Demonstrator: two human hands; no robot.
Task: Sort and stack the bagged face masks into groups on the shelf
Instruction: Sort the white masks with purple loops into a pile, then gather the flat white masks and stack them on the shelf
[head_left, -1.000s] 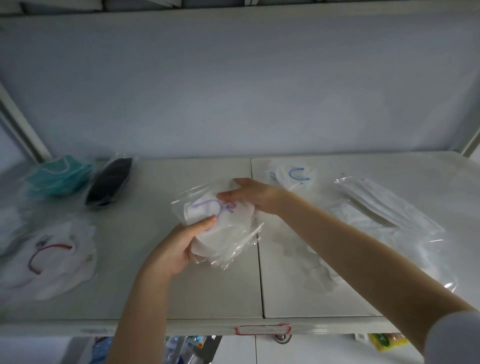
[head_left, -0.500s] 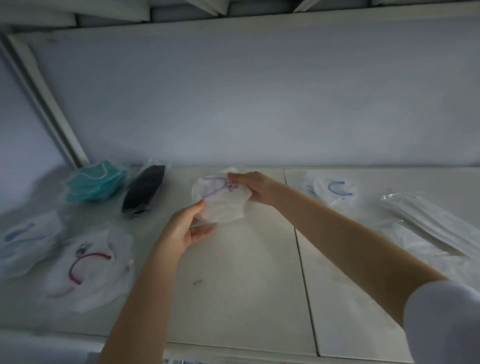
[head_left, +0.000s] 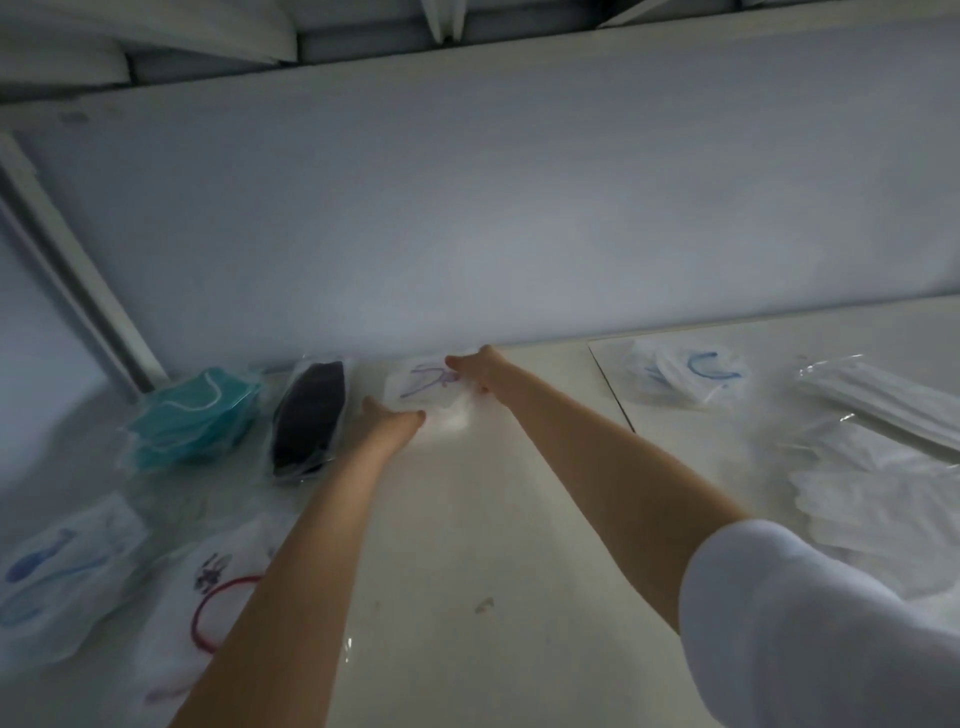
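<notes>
2 hands, left hand, right hand, purple-strapped bagged mask between

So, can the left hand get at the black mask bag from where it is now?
Probably yes. The left hand is on the bag with purple marks, and the black mask bag lies right beside it on the shelf with nothing between. It would need to let go first.

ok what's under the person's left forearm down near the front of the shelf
The left forearm crosses a bagged white mask with a red strap lying on the shelf. Only the bag's left part shows; the arm covers the rest, so whether more lies there cannot be seen.
</notes>
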